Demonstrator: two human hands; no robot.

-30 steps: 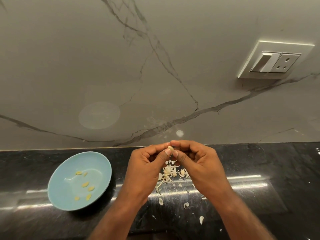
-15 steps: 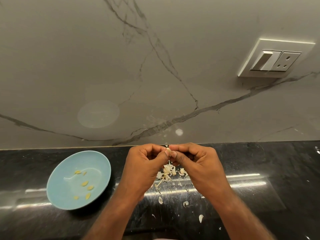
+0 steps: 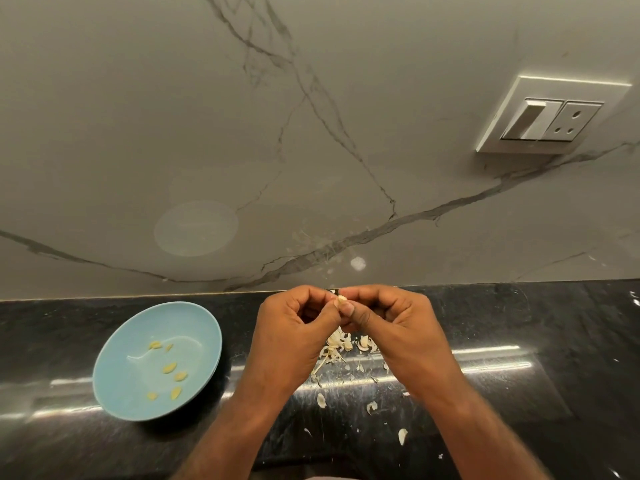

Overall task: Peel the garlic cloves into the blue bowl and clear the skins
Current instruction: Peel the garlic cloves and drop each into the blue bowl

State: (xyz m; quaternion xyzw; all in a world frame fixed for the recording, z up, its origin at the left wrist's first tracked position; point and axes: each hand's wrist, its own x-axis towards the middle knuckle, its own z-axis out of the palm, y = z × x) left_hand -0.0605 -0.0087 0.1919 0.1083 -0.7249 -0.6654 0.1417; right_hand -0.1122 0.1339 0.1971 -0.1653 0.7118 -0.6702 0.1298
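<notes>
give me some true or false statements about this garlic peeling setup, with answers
1. The left hand and right hand both pinch one garlic clove. True.
2. The blue bowl is empty. False: it holds several peeled cloves.
3. The bowl sits left of both hands. True.
4. The skins are piled in the bowl. False: they lie scattered on the black counter under and near the hands.

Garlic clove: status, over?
Left hand and right hand pinch garlic clove. Peeled cloves in blue bowl. Skins strewn on countertop; nothing blocks the bowl.
</notes>
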